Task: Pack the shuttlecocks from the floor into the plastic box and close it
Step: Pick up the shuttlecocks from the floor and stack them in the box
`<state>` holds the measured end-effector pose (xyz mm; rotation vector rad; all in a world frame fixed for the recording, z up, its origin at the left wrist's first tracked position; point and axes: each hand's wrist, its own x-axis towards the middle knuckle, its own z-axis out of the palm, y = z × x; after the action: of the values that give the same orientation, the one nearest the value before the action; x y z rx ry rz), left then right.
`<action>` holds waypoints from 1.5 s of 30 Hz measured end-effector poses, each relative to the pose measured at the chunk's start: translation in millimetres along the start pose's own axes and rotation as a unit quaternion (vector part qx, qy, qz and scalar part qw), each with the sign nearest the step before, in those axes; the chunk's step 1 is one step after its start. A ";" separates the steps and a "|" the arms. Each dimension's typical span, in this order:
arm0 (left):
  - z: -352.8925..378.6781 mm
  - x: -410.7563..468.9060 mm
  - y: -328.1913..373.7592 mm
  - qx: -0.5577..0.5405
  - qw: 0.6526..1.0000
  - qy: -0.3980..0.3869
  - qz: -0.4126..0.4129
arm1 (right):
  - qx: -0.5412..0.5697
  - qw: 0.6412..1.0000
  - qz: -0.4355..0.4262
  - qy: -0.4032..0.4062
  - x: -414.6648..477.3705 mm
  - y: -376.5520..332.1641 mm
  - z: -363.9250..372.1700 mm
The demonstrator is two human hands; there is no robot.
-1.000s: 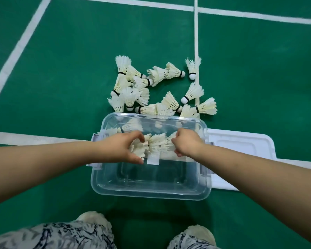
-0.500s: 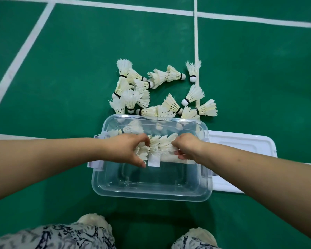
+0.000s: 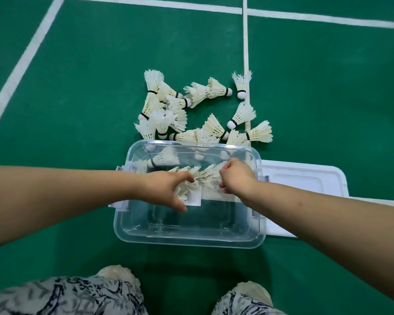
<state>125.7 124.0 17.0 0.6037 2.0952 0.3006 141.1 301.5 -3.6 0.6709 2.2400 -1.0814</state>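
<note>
The fingertips of the right hand (image 3: 236, 178) are hidden among the stacked shuttlecocks (image 3: 205, 176). The plastic box (image 3: 191, 243) and right forearm (image 3: 316, 214) cover part of the white lid (image 3: 305, 178). That forearm and the left forearm (image 3: 55, 201) run off the side edges, and the patterned trousers (image 3: 66, 298) run off the bottom.

Approx. 16 floor shuttlecocks (image 3: 215, 126) lie beyond the box, exact no. unclear since several overlap. 1 plastic box (image 3: 191, 243) has 2 loose shuttlecocks (image 3: 163, 159) plus 1 bunch (image 3: 205, 177), too tightly packed to count. Also 1 lid (image 3: 305, 178), 2 hands, i.e. left hand (image 3: 166, 189) and right hand (image 3: 237, 178), and 2 shoes (image 3: 117, 275).
</note>
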 end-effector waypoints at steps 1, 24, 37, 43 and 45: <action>0.0 0.5 0.0 -0.001 1.000 0.000 0.002 | 0.002 1.000 0.011 -0.007 1.9 0.7 0.3; -1.6 -2.4 1.1 0.002 0.999 0.048 0.004 | 0.056 0.988 0.139 -0.046 -16.0 10.6 8.2; 17.6 -43.2 12.0 -0.016 0.995 0.092 0.019 | -0.169 0.968 -0.141 -0.123 -104.9 -24.5 15.2; 21.9 -48.4 16.7 -0.033 0.995 0.084 0.045 | -0.182 0.960 -0.165 -0.135 -105.5 -30.9 32.2; 21.8 -47.4 10.2 -0.022 0.996 0.077 0.034 | -0.142 0.972 -0.125 -0.141 -98.6 -25.5 39.9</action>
<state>169.2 107.5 42.7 0.6428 2.2123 0.4440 206.2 236.0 55.1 0.1078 2.2046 -0.8800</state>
